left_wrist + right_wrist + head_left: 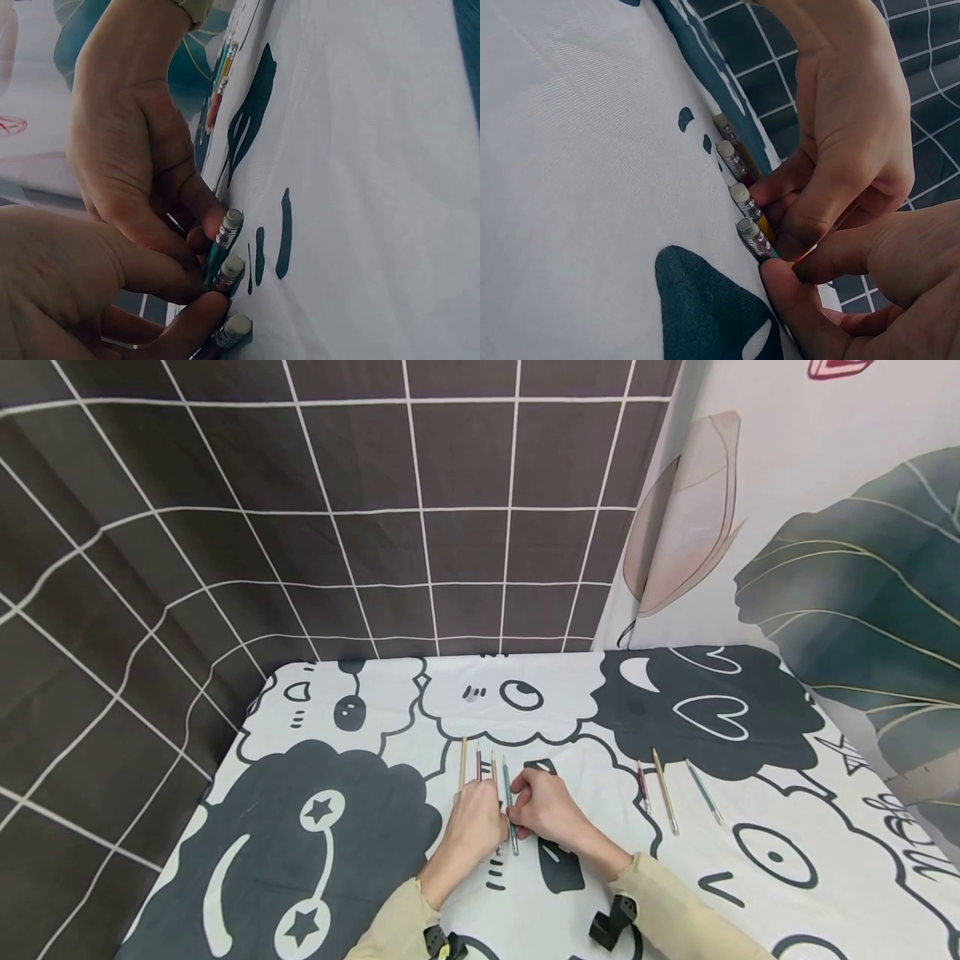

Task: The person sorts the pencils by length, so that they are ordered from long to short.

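Note:
Several eraser-tipped pencils lie side by side on the cloth in front of me. My left hand point(474, 818) reaches over this row and pinches a gold pencil point(753, 206) between thumb and fingers. Right beside it, my right hand point(551, 806) pinches a teal pencil point(514, 842) at the row's right end. The fingertips of both hands come close together there. Farther left in the row are a red pencil point(479, 763) and another gold pencil point(462, 760); their lower parts are hidden behind my left hand in the head view.
To the right lies a second group: a red pencil point(642, 783), a gold pencil point(665, 793) and a teal pencil point(705, 792). A cartoon-print cloth point(360, 877) covers the table. A dark grid curtain point(465, 460) hangs behind, and a leaf-print curtain point(862, 577) at right.

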Demonstrator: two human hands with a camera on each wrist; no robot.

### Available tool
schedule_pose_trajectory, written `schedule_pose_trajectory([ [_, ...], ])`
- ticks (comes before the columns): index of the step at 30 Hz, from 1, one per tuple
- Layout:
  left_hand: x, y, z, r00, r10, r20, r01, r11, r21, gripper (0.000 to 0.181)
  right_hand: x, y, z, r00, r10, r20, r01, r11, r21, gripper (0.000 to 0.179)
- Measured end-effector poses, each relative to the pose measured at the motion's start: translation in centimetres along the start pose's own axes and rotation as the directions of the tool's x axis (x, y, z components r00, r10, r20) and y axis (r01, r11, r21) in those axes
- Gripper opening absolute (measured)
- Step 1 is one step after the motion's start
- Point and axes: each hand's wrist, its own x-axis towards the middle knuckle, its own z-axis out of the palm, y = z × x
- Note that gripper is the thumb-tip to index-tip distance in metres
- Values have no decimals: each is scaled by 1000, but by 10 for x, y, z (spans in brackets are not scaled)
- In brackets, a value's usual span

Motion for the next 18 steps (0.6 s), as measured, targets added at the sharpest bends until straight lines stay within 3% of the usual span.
schedule_pose_trajectory([
  [10, -2, 1, -1, 1000, 0, -12, 0, 1000, -6, 16, -1, 2, 0, 1000, -6, 3, 6, 1000, 24, 22],
  [18, -3, -1, -5, 998, -40, -41, 40, 999, -3, 16, -2, 5, -2, 1000, 11, -15, -10, 997, 71, 12],
])
